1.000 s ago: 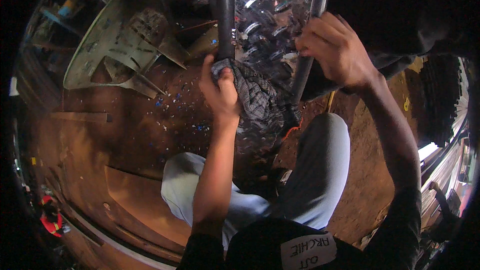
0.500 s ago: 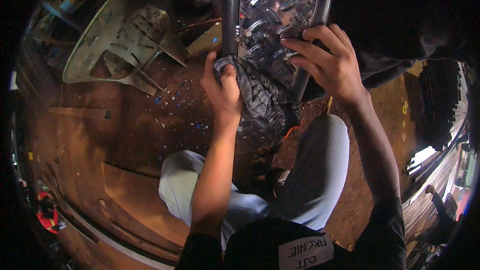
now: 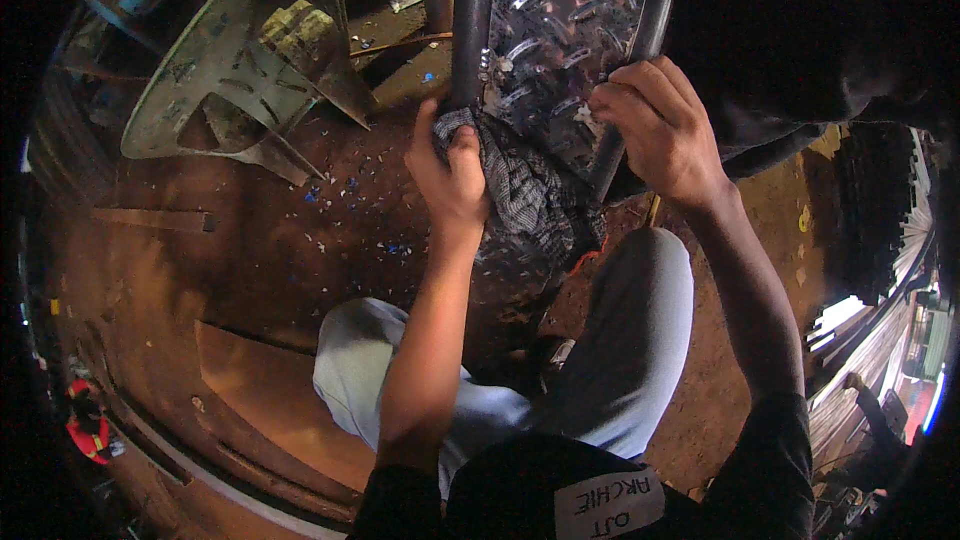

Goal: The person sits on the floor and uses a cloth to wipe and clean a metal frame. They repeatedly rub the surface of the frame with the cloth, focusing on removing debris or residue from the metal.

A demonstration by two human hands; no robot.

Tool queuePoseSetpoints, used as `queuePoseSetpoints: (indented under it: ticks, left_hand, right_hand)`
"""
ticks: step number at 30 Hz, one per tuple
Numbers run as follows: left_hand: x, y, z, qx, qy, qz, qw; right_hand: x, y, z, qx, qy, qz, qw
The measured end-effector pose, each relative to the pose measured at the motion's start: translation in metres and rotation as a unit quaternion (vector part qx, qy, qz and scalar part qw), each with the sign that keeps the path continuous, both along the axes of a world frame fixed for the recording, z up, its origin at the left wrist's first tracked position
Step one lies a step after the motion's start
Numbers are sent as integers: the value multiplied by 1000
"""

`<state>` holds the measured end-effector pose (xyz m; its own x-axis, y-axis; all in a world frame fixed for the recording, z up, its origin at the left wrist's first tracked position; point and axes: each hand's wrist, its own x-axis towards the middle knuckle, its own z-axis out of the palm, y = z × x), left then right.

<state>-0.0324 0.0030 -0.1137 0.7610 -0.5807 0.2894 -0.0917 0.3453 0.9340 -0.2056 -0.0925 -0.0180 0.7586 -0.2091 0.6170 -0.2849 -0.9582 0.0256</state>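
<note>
Head view: the left hand (image 3: 450, 180) closes on a grey patterned cloth (image 3: 540, 195), bunched against the lower stretch of the left dark tube (image 3: 473, 20). Across from it, the right hand (image 3: 665, 135) curls its fingers at the right dark tube (image 3: 656, 15) — whether they grip anything, I cannot tell. Between the tubes, metal tread plate (image 3: 550, 10) catches the light! Brown floor (image 3: 240, 270) spreads around, flecked with blue and white scraps (image 3: 312, 196), past a pale curved panel (image 3: 185, 100) — and there's a person in red (image 3: 88, 430) at the left rim.
</note>
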Motion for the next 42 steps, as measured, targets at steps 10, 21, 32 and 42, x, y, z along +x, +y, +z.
queuePoseSetpoints:
  ticks: [10, 21, 32, 42]
  left_hand:
    - [-1, 0, 4, 14, -6, 16, 1000]
    - [-2, 3, 7, 37, 36, -3, 999]
    - [1, 1, 3, 0, 19, -25, 999]
    - [-2, 5, 6, 49, 20, -26, 998]
  right_hand:
    - [-4, 1, 2, 51, -20, 7, 998]
    - [2, 7, -20, -20, -55, -22, 998]
    - [-5, 21, -27, 70, -107, -48, 991]
    - [2, 17, -28, 2, -100, -22, 995]
